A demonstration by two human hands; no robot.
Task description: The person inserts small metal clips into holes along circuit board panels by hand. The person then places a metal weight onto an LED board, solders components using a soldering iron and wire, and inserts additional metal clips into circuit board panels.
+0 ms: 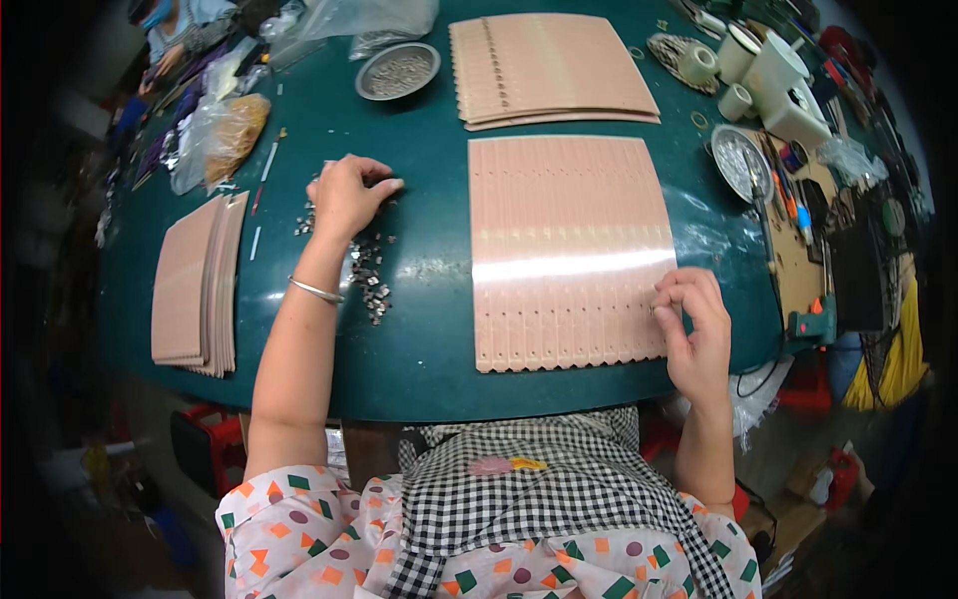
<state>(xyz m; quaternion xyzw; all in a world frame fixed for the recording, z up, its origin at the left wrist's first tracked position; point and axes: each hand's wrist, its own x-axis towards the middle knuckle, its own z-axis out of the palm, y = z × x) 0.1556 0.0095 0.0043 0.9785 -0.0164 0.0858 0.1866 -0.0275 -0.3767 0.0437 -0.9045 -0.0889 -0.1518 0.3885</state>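
Note:
My left hand (pixel 344 200) is over a loose heap of small dark metal pieces (pixel 367 275) left of centre. Its thumb and forefinger come together in a pinch, and whatever is between them is too small to make out. My right hand (pixel 697 324) rests at the lower right edge of a pinkish-beige ribbed sheet (pixel 569 215). Thumb and fingertips are pressed together there, with a tiny thing perhaps between them that I cannot name. A row of small dark holes or studs runs along the sheet's scalloped near edge.
More such sheets are stacked at the far side (pixel 554 70), and another stack (pixel 185 285) stands at left. A metal bowl of small parts (pixel 399 72) sits far left of centre, another bowl (pixel 741 160) at right. Tape rolls (pixel 736 100) and tools (pixel 798 210) crowd the right side.

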